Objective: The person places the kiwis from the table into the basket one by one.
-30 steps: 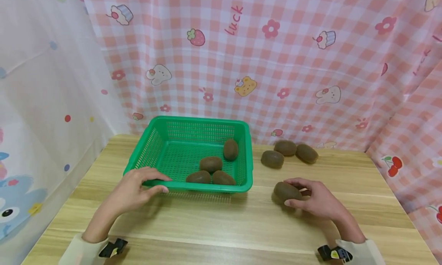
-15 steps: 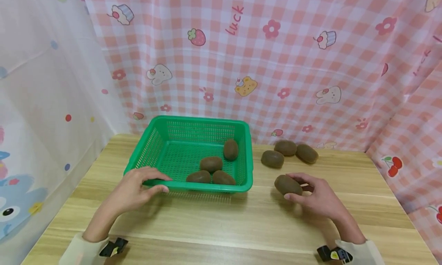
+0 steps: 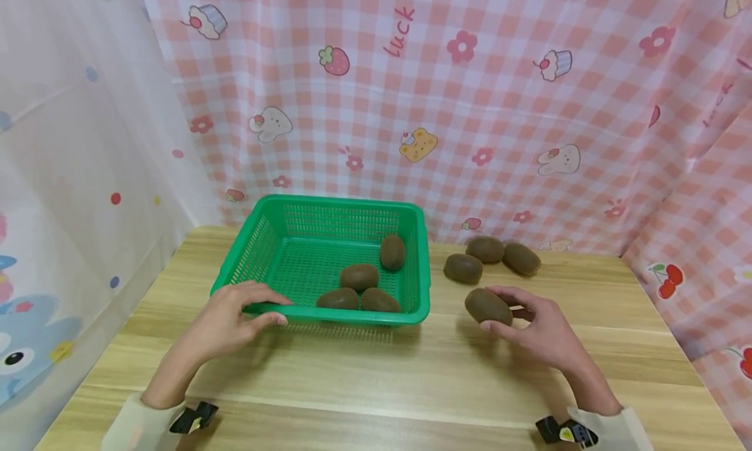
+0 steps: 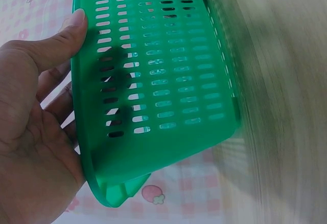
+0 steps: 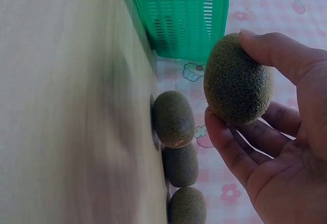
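My left hand [image 3: 237,317] grips the near rim of a green plastic basket [image 3: 329,316] at its left corner; in the left wrist view the thumb [image 4: 71,29] lies outside the slotted wall and the other fingers are behind it. Several brown kiwifruit lie inside, one [image 3: 392,252] by the right wall and the others close to the near wall. My right hand [image 3: 537,327] pinches a kiwifruit [image 3: 488,306] between thumb and fingers, held just above the table right of the basket. Its fuzzy skin shows in the right wrist view, well apart from the fruit behind.
Three more kiwifruit lie together at the back of the table, right of the basket: one nearer [image 3: 463,269], one behind [image 3: 485,250] and one to the right [image 3: 521,259]. A pink checked curtain [image 3: 376,111] hangs along the table's [image 3: 352,386] back edge.
My right hand has raised the kiwifruit off the table and moved it slightly away from me. The left hand and the basket have stayed in place.
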Available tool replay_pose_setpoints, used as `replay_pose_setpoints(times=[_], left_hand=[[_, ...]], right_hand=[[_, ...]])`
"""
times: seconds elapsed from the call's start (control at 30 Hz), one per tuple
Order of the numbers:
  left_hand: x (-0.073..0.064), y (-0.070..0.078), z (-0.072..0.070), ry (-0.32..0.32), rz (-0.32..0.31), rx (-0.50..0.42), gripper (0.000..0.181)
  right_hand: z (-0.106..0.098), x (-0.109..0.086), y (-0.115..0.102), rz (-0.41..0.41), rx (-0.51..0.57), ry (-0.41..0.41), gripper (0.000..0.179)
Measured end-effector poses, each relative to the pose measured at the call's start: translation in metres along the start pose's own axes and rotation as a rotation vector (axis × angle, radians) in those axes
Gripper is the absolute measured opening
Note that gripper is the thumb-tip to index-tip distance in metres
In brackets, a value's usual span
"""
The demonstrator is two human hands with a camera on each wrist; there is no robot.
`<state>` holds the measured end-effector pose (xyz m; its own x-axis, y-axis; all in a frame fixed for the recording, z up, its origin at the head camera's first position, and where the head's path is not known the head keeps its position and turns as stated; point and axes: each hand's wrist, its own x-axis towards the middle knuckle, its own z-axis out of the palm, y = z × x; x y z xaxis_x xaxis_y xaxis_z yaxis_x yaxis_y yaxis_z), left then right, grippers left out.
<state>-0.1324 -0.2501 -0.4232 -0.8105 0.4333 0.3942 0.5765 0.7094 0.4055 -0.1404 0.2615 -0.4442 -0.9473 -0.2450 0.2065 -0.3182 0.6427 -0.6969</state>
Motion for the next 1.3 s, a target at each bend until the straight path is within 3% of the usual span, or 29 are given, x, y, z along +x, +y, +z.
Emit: replay_pose_setpoints(times=[0.87,1.3], left_hand=[[-0.001,-0.002,0.002,0.002,0.016,-0.01,0.027],[0.001,-0.005,0.003,0.02,0.039,-0.028,0.026]], right_hand=[[-0.005,0.027,-0.037,-0.062,-0.037,-0.009,0.05],[-0.005,0.052,-0.059,-0.084,-0.067,-0.007,0.054]])
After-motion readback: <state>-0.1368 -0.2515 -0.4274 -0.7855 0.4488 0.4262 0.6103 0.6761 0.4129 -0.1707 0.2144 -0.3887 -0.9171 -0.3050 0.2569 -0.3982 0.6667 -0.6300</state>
